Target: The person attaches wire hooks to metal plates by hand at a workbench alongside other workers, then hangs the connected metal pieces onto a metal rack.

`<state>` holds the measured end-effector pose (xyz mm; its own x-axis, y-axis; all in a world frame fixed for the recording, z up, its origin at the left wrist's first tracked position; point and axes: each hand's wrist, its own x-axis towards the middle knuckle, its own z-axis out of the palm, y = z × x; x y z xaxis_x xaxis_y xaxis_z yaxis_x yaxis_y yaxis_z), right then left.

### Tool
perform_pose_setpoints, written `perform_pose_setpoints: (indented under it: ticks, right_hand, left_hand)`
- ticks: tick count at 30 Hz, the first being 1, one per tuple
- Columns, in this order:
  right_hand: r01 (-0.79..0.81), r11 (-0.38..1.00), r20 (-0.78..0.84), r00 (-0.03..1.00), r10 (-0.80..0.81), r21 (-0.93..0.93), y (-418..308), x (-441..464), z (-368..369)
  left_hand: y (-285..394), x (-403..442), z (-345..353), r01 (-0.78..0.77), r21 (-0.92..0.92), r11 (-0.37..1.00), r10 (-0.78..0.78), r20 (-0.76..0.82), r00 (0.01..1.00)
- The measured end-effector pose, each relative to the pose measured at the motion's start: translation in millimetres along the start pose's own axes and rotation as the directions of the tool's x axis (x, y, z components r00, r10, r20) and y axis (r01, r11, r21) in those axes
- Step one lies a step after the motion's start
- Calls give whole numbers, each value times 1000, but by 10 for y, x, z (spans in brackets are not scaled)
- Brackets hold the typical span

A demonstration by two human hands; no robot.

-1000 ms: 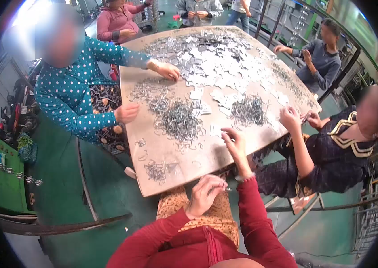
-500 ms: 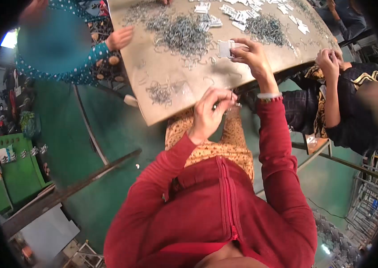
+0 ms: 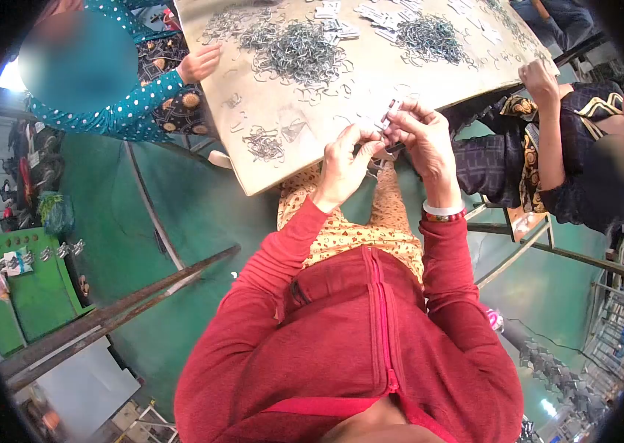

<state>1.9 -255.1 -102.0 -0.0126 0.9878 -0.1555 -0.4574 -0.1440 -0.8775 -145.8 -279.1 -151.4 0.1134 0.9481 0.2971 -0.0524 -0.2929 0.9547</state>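
Observation:
My right hand [image 3: 431, 148] pinches a small flat white piece [image 3: 388, 117], tilted on edge, just over the near table edge. Against it, my left hand [image 3: 349, 164] is closed, thumb and fingertips pressed together. What lies between those left fingertips is too small and hidden to tell. Beyond my hands on the table are a large pile of curved metal hooks [image 3: 298, 55], a second hook pile [image 3: 431, 38] and several flat white pieces [image 3: 340, 29]. A smaller cluster of hooks [image 3: 263, 145] lies near the left corner.
The brown tabletop [image 3: 253, 177] ends just before my lap. At the left edge rests a hand of a person in a dotted sleeve [image 3: 200, 63]. Another person's hand [image 3: 540, 80] is at the right edge. A metal floor bar [image 3: 127, 303] runs at lower left.
My right hand has come down and toward me with the white piece, from over the table to my left hand. My left hand stays near the table edge, and the two now meet.

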Motion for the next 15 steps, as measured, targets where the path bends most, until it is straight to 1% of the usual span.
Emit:
perform_pose_setpoints:
  ticks: [1,2,3,4,5,7,9,10,11,13,14,15]
  right_hand:
    - [-23,1000,7,1000,23,17,-11,-19,-26]
    - [-48,998,30,998,47,34,-19,-14,-32]
    - [-71,997,-45,996,72,22,-24,-31,-19]
    - [-85,996,-56,995,86,25,0,-26,-55]
    - [-100,995,-64,993,102,28,26,-13,-100]
    - [-35,990,-51,998,28,-135,21,-58,-119]
    - [70,939,-56,994,-95,-336,11,-165,-88]
    - [116,933,-27,991,-133,-340,7,-226,-52]
    - [164,925,-2,985,-175,-344,-6,-278,-30]
    - [160,945,-13,985,-171,-284,32,-324,-14]
    - [164,946,-7,985,-173,-280,58,-332,-20]
    - [166,946,-3,985,-173,-277,82,-339,-31]
  left_hand:
    - [-6,-4,7,-3,1,1000,3,-9,1000]
    - [18,-13,13,-23,65,998,24,-7,1000]
    - [56,-27,11,-44,136,990,46,-14,999]
    - [79,-30,2,-88,206,975,92,-8,996]
    - [130,-18,-46,-157,330,931,147,56,988]
    - [120,-52,-82,-208,415,886,185,95,978]
    - [179,-92,-91,-240,307,921,249,11,968]
    - [172,-129,-143,-200,308,930,221,-34,975]
    - [194,-121,-220,-201,297,933,233,-73,970]
    - [187,-20,-546,-188,522,832,256,-62,965]
    - [231,104,-731,-30,488,872,109,-134,985]
    - [14,271,-1058,-319,744,587,384,91,919]
